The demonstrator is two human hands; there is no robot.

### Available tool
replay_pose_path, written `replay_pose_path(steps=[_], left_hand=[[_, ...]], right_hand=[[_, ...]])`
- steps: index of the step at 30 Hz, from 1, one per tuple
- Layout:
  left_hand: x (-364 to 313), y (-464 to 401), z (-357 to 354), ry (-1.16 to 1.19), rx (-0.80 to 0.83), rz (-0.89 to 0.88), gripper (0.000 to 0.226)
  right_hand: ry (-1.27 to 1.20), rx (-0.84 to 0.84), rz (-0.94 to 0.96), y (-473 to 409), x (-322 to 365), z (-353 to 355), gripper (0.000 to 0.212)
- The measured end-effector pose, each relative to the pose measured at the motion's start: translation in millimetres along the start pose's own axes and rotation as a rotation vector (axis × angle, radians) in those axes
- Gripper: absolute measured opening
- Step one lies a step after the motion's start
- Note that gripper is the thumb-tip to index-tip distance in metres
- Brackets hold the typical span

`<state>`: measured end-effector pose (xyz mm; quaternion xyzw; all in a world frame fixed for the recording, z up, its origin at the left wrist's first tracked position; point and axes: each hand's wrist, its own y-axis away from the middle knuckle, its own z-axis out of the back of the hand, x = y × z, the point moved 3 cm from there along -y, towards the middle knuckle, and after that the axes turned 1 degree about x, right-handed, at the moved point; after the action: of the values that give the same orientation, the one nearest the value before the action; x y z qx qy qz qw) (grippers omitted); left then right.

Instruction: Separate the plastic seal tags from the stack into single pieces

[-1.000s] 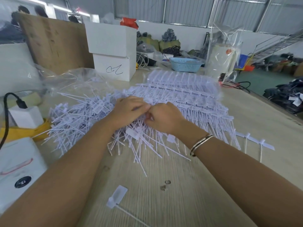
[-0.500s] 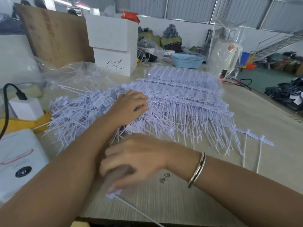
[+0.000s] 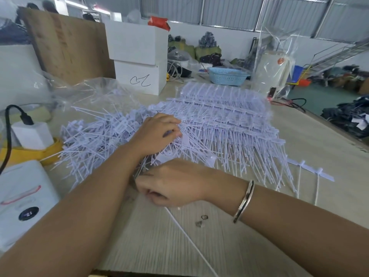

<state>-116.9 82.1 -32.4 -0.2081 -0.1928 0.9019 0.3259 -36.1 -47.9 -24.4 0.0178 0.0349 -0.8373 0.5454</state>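
A big stack of joined white plastic seal tags point(image 3: 223, 120) lies on the wooden table point(image 3: 249, 256), with a loose heap of separated tags point(image 3: 93, 136) to its left. My left hand point(image 3: 157, 134) rests on the stack's near left corner, fingers curled into the tags. My right hand point(image 3: 171, 182) is in front of the stack, fingers curled round the head of a single tag point(image 3: 189, 242). Its thin tail trails toward the table's near edge; the head is hidden under the hand.
A short strip of joined tags point(image 3: 311, 170) lies right of the stack. Two small metal bits point(image 3: 201, 220) sit near my right wrist. A white device point(image 3: 24, 198), a plugged charger point(image 3: 32, 134), a clear bag point(image 3: 95, 92), white boxes point(image 3: 139, 62) and a blue basket point(image 3: 227, 75) surround the work area.
My right hand left the stack, came down to the loose tag near the table's front edge and closed on it, then drew it back toward the pile. My left hand stayed on the stack.
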Motion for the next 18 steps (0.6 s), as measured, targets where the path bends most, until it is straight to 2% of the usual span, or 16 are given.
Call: replay_pose_path(steps=[3, 5, 7, 8, 10, 11, 14, 16, 18], left_hand=[[-1, 1, 0, 0.020, -0.014, 0.010, 0.022], [3, 4, 0, 0.080, -0.029, 0.011, 0.020], [3, 2, -1, 0.279, -0.054, 0.039, 0.018], [3, 0, -1, 0.415, -0.129, 0.101, 0.021], [7, -4, 7, 0.717, -0.337, 0.394, 0.024], [9, -4, 12, 0.837, -0.400, 0.490, 0.038], [12, 0, 25, 1.006, -0.498, 0.421, 0.036], [10, 3, 27, 0.979, -0.514, 0.366, 0.033], [3, 3, 25, 0.709, -0.465, 0.306, 0.018]], right_hand=[[-0.073, 0.051, -0.142, -1, -1, 1, 0.012], [-0.287, 0.031, -0.224, -1, -5, 12, 0.016], [-0.453, -0.093, -0.307, -1, -15, 33, 0.017], [-0.512, -0.192, -0.356, 0, -25, 45, 0.013], [-0.666, -0.397, -0.447, 2, -50, 65, 0.014], [-0.721, -0.468, -0.486, 2, -65, 72, 0.017], [-0.647, -0.495, -0.655, -4, -109, 73, 0.010], [-0.580, -0.426, -0.747, -9, -132, 65, 0.016], [-0.646, -0.417, -0.790, -10, -147, 55, 0.023]])
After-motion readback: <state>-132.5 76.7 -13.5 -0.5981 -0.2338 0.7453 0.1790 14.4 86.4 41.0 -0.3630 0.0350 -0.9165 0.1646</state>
